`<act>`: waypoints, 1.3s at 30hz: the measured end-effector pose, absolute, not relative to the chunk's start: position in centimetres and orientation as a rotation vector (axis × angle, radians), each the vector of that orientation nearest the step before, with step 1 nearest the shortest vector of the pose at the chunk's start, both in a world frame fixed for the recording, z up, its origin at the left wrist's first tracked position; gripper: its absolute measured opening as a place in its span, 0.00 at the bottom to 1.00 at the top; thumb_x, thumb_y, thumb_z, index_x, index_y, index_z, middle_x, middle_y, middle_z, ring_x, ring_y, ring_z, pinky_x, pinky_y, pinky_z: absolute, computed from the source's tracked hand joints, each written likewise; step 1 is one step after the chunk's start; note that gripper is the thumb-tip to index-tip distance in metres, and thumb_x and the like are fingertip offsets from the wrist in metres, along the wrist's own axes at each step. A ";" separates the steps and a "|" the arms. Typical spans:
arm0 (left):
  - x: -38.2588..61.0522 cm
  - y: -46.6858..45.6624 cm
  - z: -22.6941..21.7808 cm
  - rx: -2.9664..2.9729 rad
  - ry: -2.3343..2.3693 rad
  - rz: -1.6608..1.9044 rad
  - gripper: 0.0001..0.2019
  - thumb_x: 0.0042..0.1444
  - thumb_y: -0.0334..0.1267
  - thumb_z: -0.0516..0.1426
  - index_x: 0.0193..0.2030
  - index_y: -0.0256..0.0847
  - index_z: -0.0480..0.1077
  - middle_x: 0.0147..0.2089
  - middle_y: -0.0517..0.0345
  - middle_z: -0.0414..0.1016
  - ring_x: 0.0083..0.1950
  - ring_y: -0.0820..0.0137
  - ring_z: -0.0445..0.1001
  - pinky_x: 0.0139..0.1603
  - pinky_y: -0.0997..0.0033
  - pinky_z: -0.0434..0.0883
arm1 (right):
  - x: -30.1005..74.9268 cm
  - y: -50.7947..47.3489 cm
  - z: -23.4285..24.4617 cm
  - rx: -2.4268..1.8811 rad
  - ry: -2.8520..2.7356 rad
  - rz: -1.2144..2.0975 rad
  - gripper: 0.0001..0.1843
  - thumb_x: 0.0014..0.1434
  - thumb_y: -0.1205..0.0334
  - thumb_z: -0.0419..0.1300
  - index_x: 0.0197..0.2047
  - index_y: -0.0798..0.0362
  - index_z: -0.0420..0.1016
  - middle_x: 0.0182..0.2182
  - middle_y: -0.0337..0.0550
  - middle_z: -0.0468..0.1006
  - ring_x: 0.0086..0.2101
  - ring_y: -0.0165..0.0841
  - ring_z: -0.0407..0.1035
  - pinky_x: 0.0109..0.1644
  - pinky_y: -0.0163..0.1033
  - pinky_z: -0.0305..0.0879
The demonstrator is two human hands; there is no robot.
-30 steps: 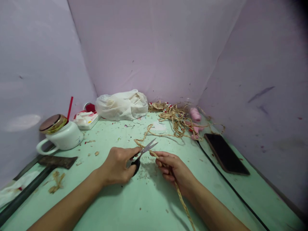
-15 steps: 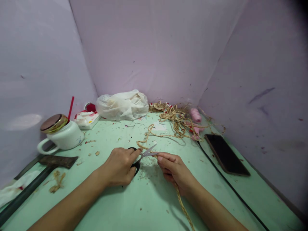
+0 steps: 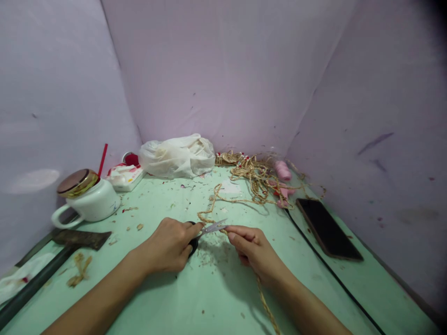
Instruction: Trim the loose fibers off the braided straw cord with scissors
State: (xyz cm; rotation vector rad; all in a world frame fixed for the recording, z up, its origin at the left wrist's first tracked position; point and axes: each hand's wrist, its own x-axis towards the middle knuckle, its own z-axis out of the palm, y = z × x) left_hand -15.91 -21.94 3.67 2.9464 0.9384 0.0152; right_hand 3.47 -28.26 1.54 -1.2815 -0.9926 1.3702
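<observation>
1. Nearest: the braided cord (image 3: pixel 267 307) runs off the near edge of view, under the right palm, up to the scissors; we can't see its near end, so a snag there would go unseen.
2. Left hand (image 3: pixel 171 244): fingers curled round the black handles of the scissors (image 3: pixel 213 228), blades slightly parted, pointing right. Exact finger placement in the loops: we can't tell.
3. Right hand (image 3: pixel 253 249): thumb and index pinched together on the cord, other fingers loosely folded. Blade tips sit right at the index fingertip; we'd flag a nick if either hand slips.
4. Cord at the blades: partly hidden. If slack or off-centre, we'd expect fraying or a ragged cut.
5. Left, hammer-like tool (image 3: pixel 94 239); right, phone (image 3: pixel 328 228) and black cable (image 3: pixel 324 263). All clear of the hands.
6. Far: the cord loops back toward a tangle (image 3: pixel 251 174) beside the pink glue gun (image 3: pixel 284 191); a pull could catch and drag it.
</observation>
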 end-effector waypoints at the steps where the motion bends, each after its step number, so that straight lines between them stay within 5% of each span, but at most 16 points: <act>1: -15.9 -21.9 3.7 2.944 0.928 0.023 0.22 0.44 0.28 0.48 0.49 0.44 0.60 0.34 0.57 0.73 0.33 0.65 0.71 0.30 0.70 0.60 | 3.5 -28.2 1.5 -1.281 -0.994 1.372 0.17 0.45 0.55 0.60 0.36 0.58 0.76 0.13 0.27 0.48 0.14 0.20 0.40 0.16 0.30 0.36; 7: -16.0 -21.8 3.8 2.927 0.873 0.128 0.24 0.42 0.25 0.48 0.48 0.44 0.62 0.30 0.58 0.73 0.29 0.66 0.71 0.26 0.72 0.58 | 3.3 -28.1 1.8 -1.276 -1.005 1.382 0.17 0.46 0.55 0.60 0.35 0.58 0.76 0.12 0.27 0.46 0.14 0.20 0.38 0.17 0.31 0.34; 13: -15.9 -21.9 4.2 2.645 0.912 0.383 0.17 0.42 0.25 0.47 0.37 0.43 0.68 0.24 0.62 0.70 0.26 0.72 0.67 0.27 0.75 0.58 | 3.5 -28.1 1.9 -1.249 -0.826 1.441 0.22 0.41 0.54 0.62 0.38 0.59 0.75 0.12 0.25 0.46 0.14 0.20 0.36 0.16 0.31 0.32; 17: -15.3 -21.8 3.8 2.172 1.020 0.653 0.11 0.45 0.29 0.50 0.36 0.40 0.68 0.23 0.64 0.67 0.24 0.76 0.63 0.26 0.77 0.60 | 3.5 -28.0 2.0 -1.257 -0.771 1.464 0.21 0.41 0.54 0.63 0.37 0.59 0.74 0.13 0.26 0.47 0.15 0.20 0.37 0.16 0.30 0.32; 21: -14.3 -21.9 3.1 1.520 1.072 0.803 0.16 0.44 0.40 0.57 0.40 0.36 0.64 0.21 0.63 0.66 0.21 0.75 0.65 0.23 0.76 0.62 | 3.3 -28.0 1.9 -1.240 -0.781 1.496 0.19 0.41 0.54 0.63 0.35 0.58 0.74 0.13 0.26 0.49 0.15 0.20 0.39 0.17 0.30 0.33; 26: -13.7 -21.9 2.1 1.136 1.101 0.852 0.17 0.45 0.47 0.57 0.36 0.36 0.64 0.22 0.60 0.69 0.19 0.76 0.67 0.15 0.82 0.53 | 2.7 -28.3 1.3 -1.278 -0.942 1.480 0.19 0.43 0.49 0.61 0.30 0.58 0.75 0.13 0.28 0.51 0.15 0.21 0.42 0.17 0.31 0.37; 30: -13.6 -21.4 1.5 0.993 1.147 0.829 0.15 0.41 0.41 0.60 0.34 0.35 0.64 0.20 0.62 0.67 0.17 0.78 0.65 0.12 0.84 0.48 | 2.1 -28.7 0.9 -1.279 -1.088 1.411 0.18 0.44 0.49 0.61 0.19 0.58 0.72 0.13 0.31 0.52 0.16 0.21 0.44 0.18 0.31 0.40; 35: -13.5 -21.0 1.5 0.948 1.061 0.962 0.23 0.35 0.33 0.63 0.40 0.37 0.62 0.20 0.64 0.67 0.20 0.75 0.68 0.14 0.83 0.55 | 2.3 -29.0 1.3 -1.117 -0.770 1.786 0.12 0.47 0.56 0.59 0.28 0.58 0.75 0.19 0.35 0.63 0.16 0.22 0.52 0.17 0.29 0.52; 39: -13.5 -21.1 1.4 0.960 0.939 1.087 0.23 0.35 0.32 0.63 0.40 0.40 0.61 0.25 0.63 0.69 0.26 0.73 0.71 0.25 0.76 0.68 | 2.5 -29.2 1.2 -0.985 -0.678 2.015 0.13 0.47 0.59 0.59 0.35 0.59 0.75 0.20 0.36 0.65 0.17 0.21 0.54 0.16 0.27 0.54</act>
